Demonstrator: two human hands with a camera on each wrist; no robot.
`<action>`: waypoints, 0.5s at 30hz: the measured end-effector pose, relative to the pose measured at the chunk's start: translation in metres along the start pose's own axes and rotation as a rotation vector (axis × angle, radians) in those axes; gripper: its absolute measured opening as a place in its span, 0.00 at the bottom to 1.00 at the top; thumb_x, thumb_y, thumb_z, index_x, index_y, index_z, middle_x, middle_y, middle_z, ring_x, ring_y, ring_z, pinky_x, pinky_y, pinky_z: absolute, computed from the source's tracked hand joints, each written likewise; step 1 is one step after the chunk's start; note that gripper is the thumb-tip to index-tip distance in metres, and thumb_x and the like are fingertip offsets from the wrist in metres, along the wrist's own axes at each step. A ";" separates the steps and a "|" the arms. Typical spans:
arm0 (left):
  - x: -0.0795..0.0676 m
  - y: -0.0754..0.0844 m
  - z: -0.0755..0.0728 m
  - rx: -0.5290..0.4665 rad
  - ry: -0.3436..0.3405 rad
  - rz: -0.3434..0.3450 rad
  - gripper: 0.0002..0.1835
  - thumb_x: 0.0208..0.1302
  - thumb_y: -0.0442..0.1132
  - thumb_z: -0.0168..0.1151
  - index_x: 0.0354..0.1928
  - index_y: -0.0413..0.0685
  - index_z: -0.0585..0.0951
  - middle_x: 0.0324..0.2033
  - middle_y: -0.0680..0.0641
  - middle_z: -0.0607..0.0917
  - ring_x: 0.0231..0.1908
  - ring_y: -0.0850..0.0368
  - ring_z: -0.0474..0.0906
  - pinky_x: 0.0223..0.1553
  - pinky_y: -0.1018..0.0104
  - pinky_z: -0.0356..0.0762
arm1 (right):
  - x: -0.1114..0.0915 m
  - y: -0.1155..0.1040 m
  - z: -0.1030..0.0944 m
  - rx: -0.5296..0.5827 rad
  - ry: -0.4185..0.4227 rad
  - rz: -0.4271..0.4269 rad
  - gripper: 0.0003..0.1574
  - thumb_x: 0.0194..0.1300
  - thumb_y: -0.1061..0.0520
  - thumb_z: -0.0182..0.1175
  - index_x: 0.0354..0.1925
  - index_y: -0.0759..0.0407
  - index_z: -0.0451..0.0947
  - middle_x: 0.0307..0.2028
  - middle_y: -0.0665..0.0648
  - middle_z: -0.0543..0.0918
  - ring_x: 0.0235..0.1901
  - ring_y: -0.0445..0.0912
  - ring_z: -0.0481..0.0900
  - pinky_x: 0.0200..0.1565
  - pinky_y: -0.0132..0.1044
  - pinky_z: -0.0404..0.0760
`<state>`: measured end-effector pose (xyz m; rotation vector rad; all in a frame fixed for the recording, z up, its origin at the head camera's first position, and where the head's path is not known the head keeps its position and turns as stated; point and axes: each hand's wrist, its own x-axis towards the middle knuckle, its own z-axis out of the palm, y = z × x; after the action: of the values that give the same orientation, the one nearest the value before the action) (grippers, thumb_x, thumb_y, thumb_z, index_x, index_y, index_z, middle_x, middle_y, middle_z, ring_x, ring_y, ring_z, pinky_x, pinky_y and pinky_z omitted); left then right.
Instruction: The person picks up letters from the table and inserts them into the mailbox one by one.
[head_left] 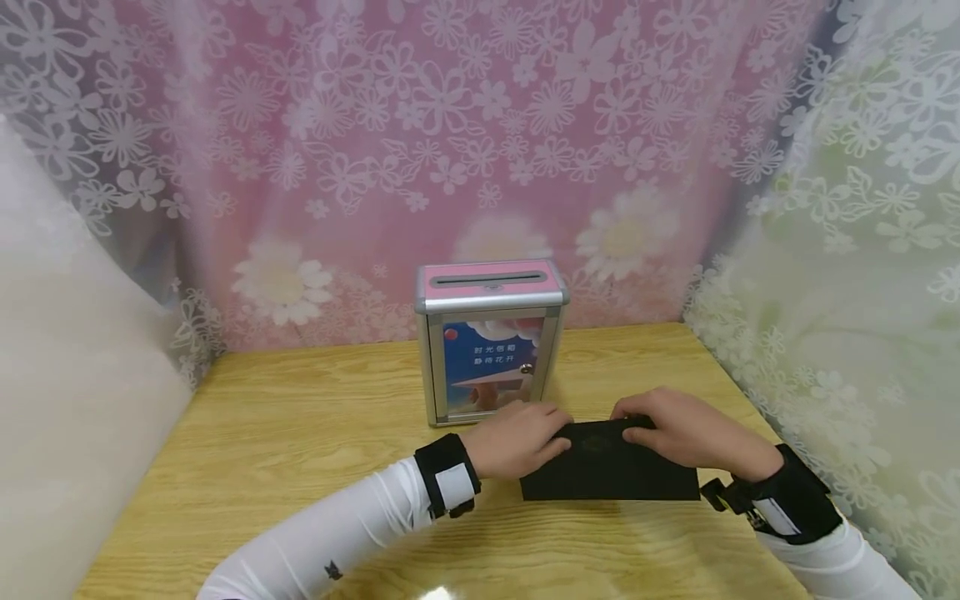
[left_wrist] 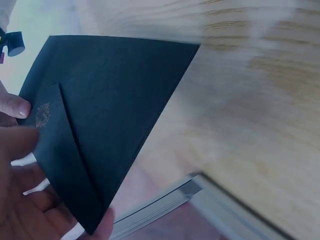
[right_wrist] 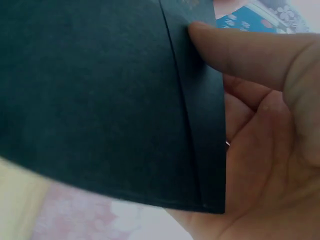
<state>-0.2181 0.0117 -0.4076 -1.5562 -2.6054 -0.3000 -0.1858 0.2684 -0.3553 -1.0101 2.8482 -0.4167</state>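
Observation:
A black envelope (head_left: 611, 475) is held up between both hands over the front right of the table, its flap side facing the wearer. My left hand (head_left: 519, 440) pinches its upper left part, thumb in front and fingers behind. On the upper right, my right hand (head_left: 686, 432) grips it the same way, its thumb (right_wrist: 240, 52) lying on the flap. A faint gold mark shows on the flap (left_wrist: 50, 112) in the left wrist view. Just behind the left hand stands a mailbox (head_left: 495, 342) with a silver frame, pink top slot and locked picture door.
The wood-grain table (head_left: 300, 433) carries the mailbox near its back middle. A pink flowered curtain (head_left: 480, 150) hangs behind, with pale curtain (head_left: 862, 292) along the right side and white cloth (head_left: 67, 333) on the left.

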 end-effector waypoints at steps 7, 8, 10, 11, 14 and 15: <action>-0.005 0.003 -0.023 0.106 0.119 0.011 0.06 0.66 0.42 0.58 0.41 0.55 0.82 0.34 0.57 0.81 0.36 0.64 0.72 0.34 0.67 0.77 | 0.013 -0.019 -0.019 -0.073 -0.001 -0.054 0.12 0.59 0.57 0.66 0.43 0.45 0.82 0.37 0.45 0.84 0.33 0.37 0.78 0.33 0.41 0.80; -0.006 0.003 -0.025 0.095 0.124 0.006 0.05 0.66 0.42 0.59 0.41 0.55 0.82 0.34 0.57 0.82 0.35 0.65 0.73 0.34 0.67 0.78 | 0.013 -0.022 -0.022 -0.078 -0.004 -0.057 0.12 0.59 0.56 0.66 0.43 0.46 0.82 0.38 0.45 0.84 0.34 0.38 0.79 0.33 0.42 0.81; -0.008 0.002 -0.029 0.068 0.127 -0.004 0.05 0.66 0.41 0.59 0.41 0.55 0.81 0.34 0.57 0.82 0.35 0.66 0.73 0.32 0.68 0.78 | 0.015 -0.027 -0.028 -0.081 -0.008 -0.058 0.12 0.59 0.56 0.66 0.43 0.46 0.82 0.38 0.46 0.84 0.34 0.38 0.79 0.34 0.42 0.81; -0.009 0.001 -0.031 0.055 0.130 -0.008 0.05 0.66 0.41 0.59 0.41 0.55 0.81 0.33 0.58 0.82 0.34 0.66 0.74 0.31 0.68 0.79 | 0.015 -0.029 -0.030 -0.081 -0.007 -0.060 0.12 0.59 0.55 0.66 0.43 0.46 0.82 0.38 0.46 0.84 0.34 0.38 0.79 0.34 0.42 0.81; -0.013 0.000 -0.035 0.029 0.148 -0.017 0.04 0.65 0.40 0.60 0.40 0.54 0.81 0.33 0.58 0.83 0.34 0.66 0.75 0.30 0.68 0.79 | 0.015 -0.031 -0.037 -0.059 0.015 -0.059 0.11 0.60 0.53 0.65 0.43 0.45 0.82 0.38 0.44 0.84 0.34 0.36 0.78 0.34 0.41 0.80; -0.014 -0.001 -0.037 0.025 0.154 -0.023 0.04 0.65 0.40 0.60 0.40 0.54 0.81 0.33 0.58 0.83 0.34 0.66 0.74 0.31 0.68 0.79 | 0.015 -0.031 -0.039 -0.043 0.028 -0.049 0.10 0.60 0.52 0.65 0.43 0.44 0.81 0.37 0.43 0.83 0.34 0.35 0.77 0.33 0.40 0.80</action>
<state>-0.2130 -0.0085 -0.3744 -1.4350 -2.5005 -0.3717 -0.1852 0.2450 -0.3089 -1.0921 2.8740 -0.3786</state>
